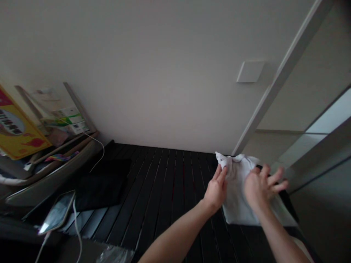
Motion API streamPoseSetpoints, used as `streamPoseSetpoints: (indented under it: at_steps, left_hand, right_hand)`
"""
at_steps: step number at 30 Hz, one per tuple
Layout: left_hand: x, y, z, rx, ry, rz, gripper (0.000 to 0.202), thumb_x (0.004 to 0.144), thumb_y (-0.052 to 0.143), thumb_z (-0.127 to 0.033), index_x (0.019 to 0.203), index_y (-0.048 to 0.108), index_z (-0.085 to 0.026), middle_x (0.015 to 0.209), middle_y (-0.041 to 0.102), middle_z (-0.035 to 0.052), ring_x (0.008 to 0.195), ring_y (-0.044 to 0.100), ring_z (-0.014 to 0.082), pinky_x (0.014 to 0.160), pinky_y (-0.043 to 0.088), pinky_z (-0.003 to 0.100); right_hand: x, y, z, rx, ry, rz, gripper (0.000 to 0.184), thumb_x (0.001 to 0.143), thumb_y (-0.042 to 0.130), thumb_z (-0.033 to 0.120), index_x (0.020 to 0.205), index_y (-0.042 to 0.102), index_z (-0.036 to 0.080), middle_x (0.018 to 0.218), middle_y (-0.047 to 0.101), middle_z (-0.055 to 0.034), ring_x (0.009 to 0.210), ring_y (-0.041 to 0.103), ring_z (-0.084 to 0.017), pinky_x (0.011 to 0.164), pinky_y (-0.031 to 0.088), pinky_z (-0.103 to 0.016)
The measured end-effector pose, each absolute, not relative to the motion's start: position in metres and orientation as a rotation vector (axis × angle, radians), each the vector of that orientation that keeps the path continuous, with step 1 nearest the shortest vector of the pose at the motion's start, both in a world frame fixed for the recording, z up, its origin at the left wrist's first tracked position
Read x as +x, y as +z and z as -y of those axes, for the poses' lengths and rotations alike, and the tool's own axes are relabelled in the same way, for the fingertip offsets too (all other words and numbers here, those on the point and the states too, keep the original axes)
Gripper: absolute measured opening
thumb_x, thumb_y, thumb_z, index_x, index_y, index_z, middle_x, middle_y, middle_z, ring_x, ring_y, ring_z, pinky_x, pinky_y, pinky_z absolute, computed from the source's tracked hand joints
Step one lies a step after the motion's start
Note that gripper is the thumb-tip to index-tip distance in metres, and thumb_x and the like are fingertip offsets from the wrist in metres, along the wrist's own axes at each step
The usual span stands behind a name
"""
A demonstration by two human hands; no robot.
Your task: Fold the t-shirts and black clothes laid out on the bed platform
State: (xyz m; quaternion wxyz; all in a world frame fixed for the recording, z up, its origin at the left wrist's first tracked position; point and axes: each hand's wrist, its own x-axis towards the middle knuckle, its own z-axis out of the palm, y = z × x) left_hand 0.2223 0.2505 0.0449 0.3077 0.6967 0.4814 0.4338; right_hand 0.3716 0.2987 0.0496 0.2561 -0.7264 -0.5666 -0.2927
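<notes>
A folded white shirt [237, 204] lies at the right end of the black slatted table, its collar end bunched up toward the wall. My left hand [216, 190] is at the shirt's left edge near the collar, thumb and fingers closed on the fabric there. Over the right part of the shirt is my right hand [260, 186], fingers spread apart and slightly blurred. It holds nothing that shows, and whether its palm touches the cloth I cannot tell.
On the black slatted table [164, 182] at left lie a dark flat item [101, 186] and a phone [57, 212] with a white cable. Behind them stands a bin-like holder [55, 179] beside a yellow package [19, 128]. A clear plastic bag [115, 254] lies in front; a wall [164, 73] rises behind.
</notes>
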Motion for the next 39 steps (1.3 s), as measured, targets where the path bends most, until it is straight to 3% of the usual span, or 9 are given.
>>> streamPoseSetpoints:
  at_steps: [3, 6, 13, 19, 24, 27, 34, 37, 39]
  left_hand:
    - [0.232, 0.045, -0.269, 1.943, 0.918, -1.434, 0.082, 0.083, 0.058, -0.025, 0.15, 0.012, -0.033, 0.159, -0.005, 0.0061, 0.142, -0.002, 0.0409, 0.104, 0.012, 0.075]
    - [0.215, 0.019, -0.265, 2.08, 0.726, -1.693, 0.079, 0.084, 0.056, -0.024, 0.15, 0.014, -0.034, 0.159, -0.001, 0.0054, 0.142, -0.008, 0.0419, 0.102, 0.003, 0.078]
    - [0.104, -0.053, -0.219, 2.219, 0.384, -2.267, 0.061, 0.09, 0.048, -0.032, 0.147, 0.029, -0.03, 0.158, 0.015, 0.0065, 0.144, 0.002, 0.0379, 0.11, 0.007, 0.069]
    - [-0.018, -0.045, -0.187, 1.878, 0.095, -2.863, 0.056, 0.092, 0.039, -0.026, 0.147, 0.03, -0.021, 0.153, 0.028, 0.0164, 0.143, 0.014, 0.0358, 0.11, 0.016, 0.062]
    - [-0.122, -0.04, -0.139, 1.363, -0.05, -3.286, 0.057, 0.094, 0.031, -0.021, 0.148, 0.022, -0.007, 0.149, 0.031, 0.0265, 0.141, 0.02, 0.0393, 0.106, 0.022, 0.064]
    - [-0.165, -0.046, -0.109, 1.341, -0.106, -3.177, 0.057, 0.09, 0.024, -0.008, 0.146, 0.028, -0.007, 0.146, 0.038, 0.024, 0.138, 0.03, 0.0334, 0.105, 0.026, 0.064]
    - [-0.15, -0.034, -0.089, 1.481, 0.129, -2.954, 0.055, 0.092, 0.02, -0.012, 0.147, 0.029, -0.014, 0.145, 0.043, 0.0174, 0.14, 0.028, 0.0316, 0.103, 0.018, 0.073]
    - [-0.119, -0.012, -0.098, 1.542, 0.428, -2.84, 0.054, 0.093, 0.02, -0.015, 0.146, 0.03, -0.016, 0.146, 0.042, 0.0146, 0.14, 0.027, 0.0304, 0.105, 0.016, 0.072]
    - [-0.099, 0.01, -0.104, 1.588, 0.672, -2.724, 0.052, 0.094, 0.021, -0.018, 0.145, 0.032, -0.019, 0.139, 0.051, 0.0118, 0.134, 0.039, 0.0271, 0.108, 0.018, 0.066]
  right_hand:
    - [0.397, 0.049, -0.325, -2.073, -0.786, 1.51, 0.057, 0.095, 0.018, 0.025, 0.124, 0.054, -0.007, 0.148, 0.028, -0.0289, 0.142, 0.0, -0.039, 0.103, 0.015, -0.06]
    - [0.384, 0.021, -0.318, -2.062, -0.714, 1.618, 0.057, 0.095, 0.024, 0.029, 0.136, 0.041, -0.006, 0.153, 0.021, -0.0257, 0.142, 0.004, -0.04, 0.105, 0.014, -0.064]
    - [0.289, -0.063, -0.264, -1.808, -0.374, 2.148, 0.054, 0.095, 0.027, 0.036, 0.145, 0.036, 0.014, 0.157, 0.02, -0.0116, 0.143, 0.011, -0.036, 0.109, 0.019, -0.059]
    - [0.241, -0.11, -0.246, -1.762, -0.15, 2.293, 0.059, 0.095, 0.025, 0.048, 0.146, 0.034, 0.019, 0.157, 0.02, -0.0096, 0.143, 0.015, -0.033, 0.111, 0.017, -0.057]
    - [0.24, -0.128, -0.246, -1.771, -0.029, 2.298, 0.064, 0.094, 0.022, 0.054, 0.146, 0.034, 0.019, 0.155, 0.026, -0.0103, 0.143, 0.017, -0.032, 0.112, 0.014, -0.057]
    - [0.241, -0.13, -0.248, -1.764, -0.01, 2.296, 0.065, 0.093, 0.022, 0.056, 0.146, 0.034, 0.018, 0.155, 0.025, -0.0106, 0.143, 0.018, -0.032, 0.112, 0.013, -0.056]
    - [0.24, -0.128, -0.246, -1.795, -0.013, 2.312, 0.065, 0.093, 0.022, 0.054, 0.146, 0.033, 0.018, 0.155, 0.024, -0.0099, 0.142, 0.02, -0.031, 0.112, 0.017, -0.054]
    - [0.241, -0.127, -0.246, -1.788, -0.032, 2.316, 0.064, 0.094, 0.022, 0.053, 0.146, 0.034, 0.018, 0.155, 0.024, -0.0099, 0.142, 0.02, -0.03, 0.112, 0.016, -0.053]
    - [0.241, -0.127, -0.246, -1.786, -0.033, 2.313, 0.064, 0.094, 0.021, 0.052, 0.146, 0.034, 0.018, 0.155, 0.025, -0.0101, 0.142, 0.021, -0.03, 0.112, 0.015, -0.053]
